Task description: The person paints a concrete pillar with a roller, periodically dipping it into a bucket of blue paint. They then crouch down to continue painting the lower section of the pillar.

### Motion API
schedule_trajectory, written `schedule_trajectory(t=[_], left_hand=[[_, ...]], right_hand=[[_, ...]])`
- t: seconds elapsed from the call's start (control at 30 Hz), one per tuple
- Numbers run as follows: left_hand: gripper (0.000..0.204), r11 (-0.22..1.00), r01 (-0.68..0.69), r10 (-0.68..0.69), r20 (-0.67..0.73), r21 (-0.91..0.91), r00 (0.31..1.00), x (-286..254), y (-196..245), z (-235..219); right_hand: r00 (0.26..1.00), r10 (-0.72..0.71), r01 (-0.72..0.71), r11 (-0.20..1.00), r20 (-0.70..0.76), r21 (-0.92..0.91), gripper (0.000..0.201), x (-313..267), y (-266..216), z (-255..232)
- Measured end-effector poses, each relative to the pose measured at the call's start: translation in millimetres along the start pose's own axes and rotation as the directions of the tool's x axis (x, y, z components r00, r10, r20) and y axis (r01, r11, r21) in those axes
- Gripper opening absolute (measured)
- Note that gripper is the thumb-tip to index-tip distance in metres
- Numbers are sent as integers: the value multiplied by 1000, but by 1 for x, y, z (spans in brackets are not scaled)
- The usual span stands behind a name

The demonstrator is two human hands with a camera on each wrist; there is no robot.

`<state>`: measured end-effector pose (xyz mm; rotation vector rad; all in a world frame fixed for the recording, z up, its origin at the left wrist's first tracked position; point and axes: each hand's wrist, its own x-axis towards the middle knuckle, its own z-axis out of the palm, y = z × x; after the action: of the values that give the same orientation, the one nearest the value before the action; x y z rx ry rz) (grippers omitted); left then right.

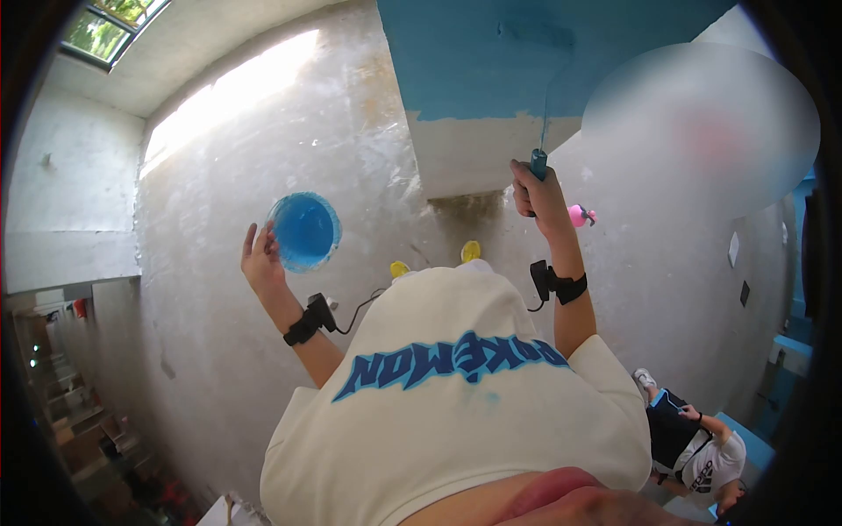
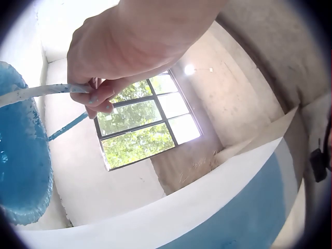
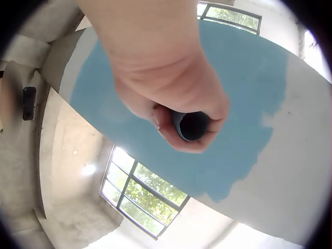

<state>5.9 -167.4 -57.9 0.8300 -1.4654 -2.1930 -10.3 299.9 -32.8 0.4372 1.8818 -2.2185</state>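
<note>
Left grip point(image 1: 262, 254): pinched on the bail point(image 2: 44, 93); paint bucket point(image 1: 304, 230) hangs just beside it.
Right grip point(image 1: 539, 198): wrapped round tool handle point(image 1: 538, 161); part-blue wall point(image 1: 474, 61) ahead.
Risk: paint bucket may tip and spill if left grip slackens during a reach.

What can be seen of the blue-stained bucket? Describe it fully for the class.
The bucket looks round and plastic, open at the top, its inside glossy blue as if wet with paint; how full it is cannot be told. The rim is pale and smeared blue. Its arched handle is whitish with blue flecks on one side and blue on the other. The person's left hand grips the handle, and the bucket appears to hang from it.
</note>
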Motion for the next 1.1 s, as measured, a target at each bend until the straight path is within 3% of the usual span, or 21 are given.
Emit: schedule_trajectory(t=[0.1, 0.23, 0.3, 0.43, 0.63, 0.73, 0.8, 0.93, 1.07, 1.1], left_hand=[[43, 1000, 12, -12, -7, 3, 1000, 1, 2, -1], [43, 1000, 26, -26, -70, -7, 997, -3, 5, 1], [43, 999, 30, -31, -89, -13, 996, -3, 5, -1], [43, 1000, 13, -12, -119, 5, 993, -2, 6, 0], [41, 1000, 22, -22, -114, -2, 993, 0, 4, -5], [41, 1000, 23, -24, -94, -15, 995, 4, 1, -8], [41, 1000, 29, -30, -78, -12, 997, 4, 1, -8], [41, 999, 53, -53, -3, -9, 999, 4, 1, -9], [40, 998, 59, -59, -26, -5, 998, 3, 4, -4], [40, 998, 55, -56, -26, -9, 998, 2, 5, -2]], right_hand=[[997, 71, -71, 996, -2, 61, 39, 29, 16, -3], [989, 149, -149, 989, 8, -9, 40, 70, 84, -26], [953, 302, -301, 953, -23, 42, 40, 78, 105, -32], [936, 352, -351, 936, -27, 38, 40, 78, 124, -39], [954, 280, -285, 958, -104, -35, 39, 46, 104, -33], [952, 289, -294, 955, -97, -39, 38, 16, 64, -18], [978, 169, -185, 972, -120, -145, 38, 6, 40, -12], [997, 34, -42, 992, -67, -121, 37, 6, -1, 0], [997, 17, -24, 996, -71, -90, 37, 34, 13, 0], [996, 71, -75, 995, -56, -61, 37, 44, 28, -1]])
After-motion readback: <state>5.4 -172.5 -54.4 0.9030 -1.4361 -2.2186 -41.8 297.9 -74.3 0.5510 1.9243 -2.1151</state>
